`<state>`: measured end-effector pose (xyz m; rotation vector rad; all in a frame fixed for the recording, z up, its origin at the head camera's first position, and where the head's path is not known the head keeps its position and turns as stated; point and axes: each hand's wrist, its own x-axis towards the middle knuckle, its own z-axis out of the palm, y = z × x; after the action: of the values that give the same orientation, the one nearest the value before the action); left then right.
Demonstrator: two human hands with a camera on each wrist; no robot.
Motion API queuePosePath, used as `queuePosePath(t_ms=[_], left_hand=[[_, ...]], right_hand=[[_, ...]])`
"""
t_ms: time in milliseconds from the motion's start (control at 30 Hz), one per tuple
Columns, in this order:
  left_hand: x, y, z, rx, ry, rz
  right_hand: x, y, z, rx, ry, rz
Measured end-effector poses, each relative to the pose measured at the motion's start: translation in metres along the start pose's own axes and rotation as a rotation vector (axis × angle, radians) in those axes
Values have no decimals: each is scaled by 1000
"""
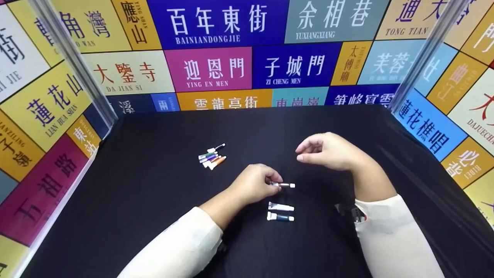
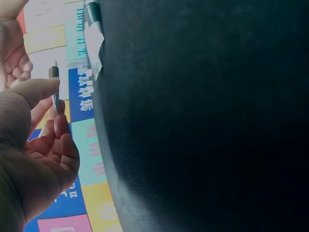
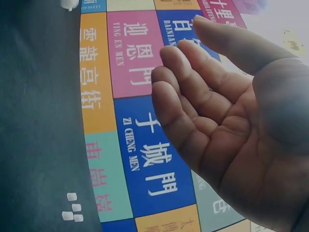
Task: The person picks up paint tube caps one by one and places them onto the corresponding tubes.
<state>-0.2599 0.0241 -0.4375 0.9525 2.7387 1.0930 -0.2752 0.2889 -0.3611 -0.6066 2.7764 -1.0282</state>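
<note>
My left hand [image 1: 256,185] pinches a small paint tube [image 1: 285,185] with a brownish band and a white cap, thumb against fingers. Its cap end points right in the head view. In the left wrist view the same tube [image 2: 54,72] sticks up past the thumb tip. Nearer to me lie two more tubes side by side: a white one [image 1: 281,207] and one with a dark blue band [image 1: 283,217], caps to the right. Up and to the right, my right hand [image 1: 328,152] hovers with nothing in it, its fingers loosely bent in the right wrist view.
A cluster of several paint tubes lies farther left on the black cloth [image 1: 154,185], among them orange [image 1: 219,161], green [image 1: 202,156] and black [image 1: 220,147] ones. Panels with coloured street-name signs [image 1: 216,23] stand behind and along both sides of the table.
</note>
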Motion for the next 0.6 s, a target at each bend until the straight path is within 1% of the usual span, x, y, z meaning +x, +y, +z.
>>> queuePosePath(t_ms=[100, 300, 433, 600], left_hand=[[1, 0, 3, 24, -13, -11], [3, -1, 6, 16, -62, -67], [1, -1, 8, 19, -87, -78], [0, -2, 10, 49, -97, -89]], right_hand=[[0, 4, -4, 62, 39, 18], [1, 14, -10, 197, 165, 54], [2, 22, -12, 287, 243, 61], [4, 32, -14, 324, 325, 75]])
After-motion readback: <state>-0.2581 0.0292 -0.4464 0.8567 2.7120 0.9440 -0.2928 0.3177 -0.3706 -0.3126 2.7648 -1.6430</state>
